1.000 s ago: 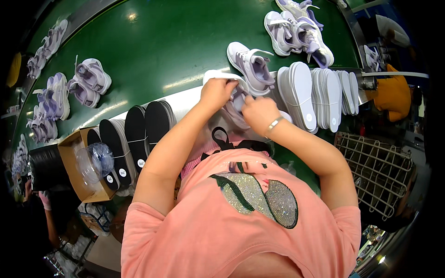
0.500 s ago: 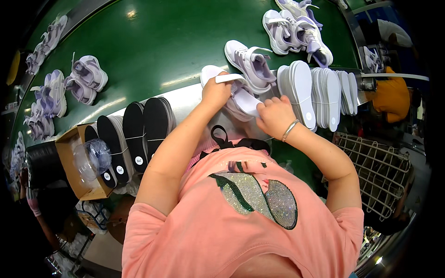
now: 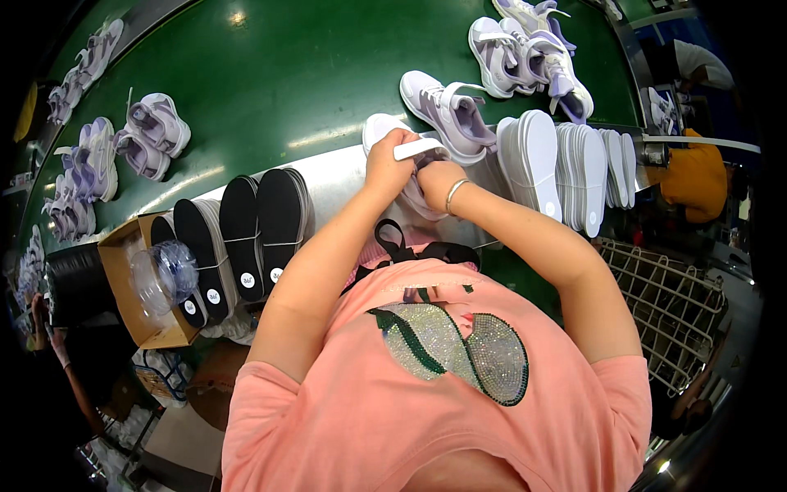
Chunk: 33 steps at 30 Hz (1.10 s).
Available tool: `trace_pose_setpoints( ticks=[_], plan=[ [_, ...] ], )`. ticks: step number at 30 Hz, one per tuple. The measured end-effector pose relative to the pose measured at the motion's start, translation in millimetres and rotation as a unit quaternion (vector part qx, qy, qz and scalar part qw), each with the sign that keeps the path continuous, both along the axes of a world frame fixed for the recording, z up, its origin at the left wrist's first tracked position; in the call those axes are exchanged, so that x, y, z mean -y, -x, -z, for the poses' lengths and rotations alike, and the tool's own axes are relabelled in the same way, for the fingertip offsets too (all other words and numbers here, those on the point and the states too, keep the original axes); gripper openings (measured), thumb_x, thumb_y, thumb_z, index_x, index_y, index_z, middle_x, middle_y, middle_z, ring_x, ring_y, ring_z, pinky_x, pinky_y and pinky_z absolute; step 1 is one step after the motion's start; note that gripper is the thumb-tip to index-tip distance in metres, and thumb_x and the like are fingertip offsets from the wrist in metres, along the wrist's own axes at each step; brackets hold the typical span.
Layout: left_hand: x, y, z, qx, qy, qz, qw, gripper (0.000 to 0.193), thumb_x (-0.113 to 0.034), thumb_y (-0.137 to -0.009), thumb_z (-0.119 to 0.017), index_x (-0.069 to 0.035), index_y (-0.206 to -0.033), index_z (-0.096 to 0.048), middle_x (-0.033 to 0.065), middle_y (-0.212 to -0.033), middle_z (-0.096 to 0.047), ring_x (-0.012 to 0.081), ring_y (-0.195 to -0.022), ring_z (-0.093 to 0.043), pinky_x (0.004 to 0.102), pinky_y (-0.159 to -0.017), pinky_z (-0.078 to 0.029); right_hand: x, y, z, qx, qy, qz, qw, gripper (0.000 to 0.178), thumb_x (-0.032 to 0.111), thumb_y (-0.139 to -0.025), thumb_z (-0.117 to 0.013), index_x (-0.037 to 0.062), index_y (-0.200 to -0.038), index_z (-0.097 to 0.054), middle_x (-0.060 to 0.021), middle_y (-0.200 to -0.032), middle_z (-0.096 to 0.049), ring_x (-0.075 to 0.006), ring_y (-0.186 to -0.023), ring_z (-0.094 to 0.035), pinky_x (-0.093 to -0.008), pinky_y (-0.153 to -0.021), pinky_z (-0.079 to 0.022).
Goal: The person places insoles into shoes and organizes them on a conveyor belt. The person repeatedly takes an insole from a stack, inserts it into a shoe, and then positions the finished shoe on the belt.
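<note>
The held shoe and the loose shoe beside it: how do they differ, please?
The left hand grips the held shoe, the right hand at its opening; no hand touches the loose shoe. The hands partly cover the held shoe; the loose shoe shows nearly whole. Both have pale straps.

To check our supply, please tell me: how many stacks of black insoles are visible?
4, side by side: first stack, partly hidden beside the cardboard box; second stack, third stack and fourth stack follow rightward, toward the left forearm. More may be hidden.
</note>
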<state>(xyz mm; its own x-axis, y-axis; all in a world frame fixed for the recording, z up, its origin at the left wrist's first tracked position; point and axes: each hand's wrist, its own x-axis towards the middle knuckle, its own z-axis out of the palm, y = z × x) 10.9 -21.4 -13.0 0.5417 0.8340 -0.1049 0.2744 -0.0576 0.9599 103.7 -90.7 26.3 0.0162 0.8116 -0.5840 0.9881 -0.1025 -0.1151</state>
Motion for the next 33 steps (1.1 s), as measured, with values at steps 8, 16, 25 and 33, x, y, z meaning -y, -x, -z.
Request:
trace_pose_setpoints(
  ticks=[8, 16, 25, 33],
  plan=[
    [-1.6, -1.3, 9.3, 0.019, -0.039, 0.014, 0.999, 0.018, -0.022, -0.081, -0.052, -0.004, -0.083, -0.056, 0.0187, -0.075, -0.059, 0.0363, -0.073, -0.056, 0.0388, -0.063, -0.043, -18.6, -7.2, -5.1, -0.041, 0.163, -0.078, 0.983, 0.026, 0.016, -0.073, -0.052, 0.0040, -0.094, -0.062, -0.0197, -0.094, -0.059, -0.0302, -0.089, -0.057, -0.0388, -0.075, -0.045],
    [-2.6, -6.2, 1.7, -0.060, -0.061, 0.021, 0.996, 0.026, -0.029, -0.084, -0.046, -0.005, -0.084, -0.056, 0.0195, -0.075, -0.059, 0.0380, -0.072, -0.056, 0.0439, -0.063, -0.043, -11.8, 6.5, -9.6, 0.046, 0.022, 0.043, 0.998, 0.028, 0.020, -0.078, -0.048, 0.0047, -0.099, -0.059, -0.0146, -0.095, -0.061, -0.0255, -0.087, -0.060, -0.0348, -0.073, -0.047],
    [-3.1, -6.6, 3.7, -0.030, -0.067, 0.017, 0.997, 0.026, -0.029, -0.083, -0.048, -0.004, -0.083, -0.056, 0.0203, -0.072, -0.058, 0.0382, -0.069, -0.056, 0.0439, -0.060, -0.043, 22.2, -15.7, -20.1, -0.024, 0.140, -0.109, 0.984, 0.027, 0.018, -0.075, -0.047, 0.0030, -0.095, -0.057, -0.0145, -0.087, -0.062, -0.0233, -0.077, -0.061, -0.0380, -0.067, -0.047],
    [-3.2, -3.1, -6.7, -0.036, 0.009, 0.068, 0.997, 0.027, -0.026, -0.084, -0.048, -0.001, -0.088, -0.057, 0.0134, -0.074, -0.060, 0.0219, -0.067, -0.057, 0.0303, -0.062, -0.044, 15.2, -19.5, 17.2, -0.471, -0.083, 0.507, 0.717, 0.027, 0.021, -0.082, -0.052, -0.0039, -0.090, -0.059, -0.0076, -0.072, -0.060, -0.0137, -0.056, -0.056, -0.0235, -0.051, -0.046]
  ],
)
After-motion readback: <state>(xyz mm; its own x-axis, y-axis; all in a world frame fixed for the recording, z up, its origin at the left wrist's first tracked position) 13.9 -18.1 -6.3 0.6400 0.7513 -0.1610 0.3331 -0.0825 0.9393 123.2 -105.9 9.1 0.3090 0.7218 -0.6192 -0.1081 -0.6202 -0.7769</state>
